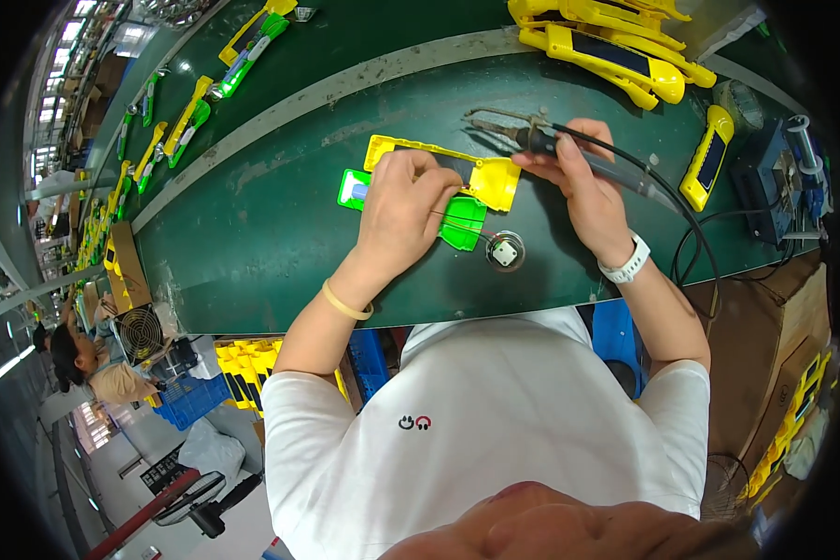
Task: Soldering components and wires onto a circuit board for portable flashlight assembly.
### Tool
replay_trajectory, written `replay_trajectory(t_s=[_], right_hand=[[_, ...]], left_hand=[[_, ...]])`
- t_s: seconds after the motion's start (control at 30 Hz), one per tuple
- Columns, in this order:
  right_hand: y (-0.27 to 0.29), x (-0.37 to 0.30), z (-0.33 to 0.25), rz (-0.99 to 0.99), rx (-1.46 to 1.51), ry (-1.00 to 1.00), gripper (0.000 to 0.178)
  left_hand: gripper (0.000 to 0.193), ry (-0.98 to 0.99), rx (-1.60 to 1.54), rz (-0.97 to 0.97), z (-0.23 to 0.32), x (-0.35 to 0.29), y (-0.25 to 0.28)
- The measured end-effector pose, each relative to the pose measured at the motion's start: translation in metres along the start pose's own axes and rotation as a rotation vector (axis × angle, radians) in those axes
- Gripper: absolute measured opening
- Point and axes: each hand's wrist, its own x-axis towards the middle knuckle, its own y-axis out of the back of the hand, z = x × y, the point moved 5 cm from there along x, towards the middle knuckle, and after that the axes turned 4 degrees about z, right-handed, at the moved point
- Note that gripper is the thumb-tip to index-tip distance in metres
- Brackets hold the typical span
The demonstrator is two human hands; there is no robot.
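Observation:
My left hand (397, 205) is closed in a pinch over a yellow plastic housing (497, 183) with a dark panel. A thin wire shows at its fingertips; they mostly hide it. Under that hand lies a green plastic housing (464, 224), partly covered. Thin wires run across it to a round metal part (505, 252) with a white centre, resting on the bench. Raised to the right of the housings, my right hand (588, 187) grips a soldering iron (535, 140) with a curved metal guide and a black cable. Its tip points left, above the bench.
Yellow housings (616, 51) are piled at the far right, with another yellow housing (707, 159) nearer. A blue soldering station (761, 191) stands at the right edge. Beyond a metal rail (345, 82), yellow and green housings (252, 51) lie in a row. A co-worker (103, 364) is at left.

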Motion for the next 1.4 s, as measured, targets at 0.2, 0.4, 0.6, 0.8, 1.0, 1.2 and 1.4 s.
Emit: replay_trajectory(t_s=[0.2, 0.4, 0.6, 0.8, 1.0, 1.2, 1.4], right_hand=[[0.024, -0.027, -0.017, 0.106, -0.141, 0.159, 0.022], [0.024, -0.031, -0.007, 0.058, -0.348, 0.138, 0.025], [0.026, -0.024, -0.001, 0.018, -0.464, 0.084, 0.024], [0.021, -0.021, -0.008, -0.03, -0.528, 0.09, 0.024], [0.02, -0.024, -0.012, -0.054, -0.578, 0.143, 0.025], [0.027, -0.03, -0.013, 0.015, -0.446, 0.175, 0.026], [0.026, -0.028, -0.011, -0.011, -0.583, 0.231, 0.026]], left_hand=[[0.008, 0.035, -0.009, -0.204, -0.009, 0.004, -0.003], [0.013, -0.045, -0.009, -0.372, -0.007, 0.014, -0.004], [0.014, -0.031, -0.022, -0.464, -0.009, 0.014, -0.004], [0.016, -0.021, -0.063, -0.474, -0.011, 0.014, -0.003], [0.013, 0.022, -0.073, -0.368, -0.011, 0.011, -0.004], [0.014, 0.028, -0.022, -0.443, -0.009, 0.014, -0.004], [0.015, 0.016, -0.091, -0.46, -0.011, 0.015, -0.009]])
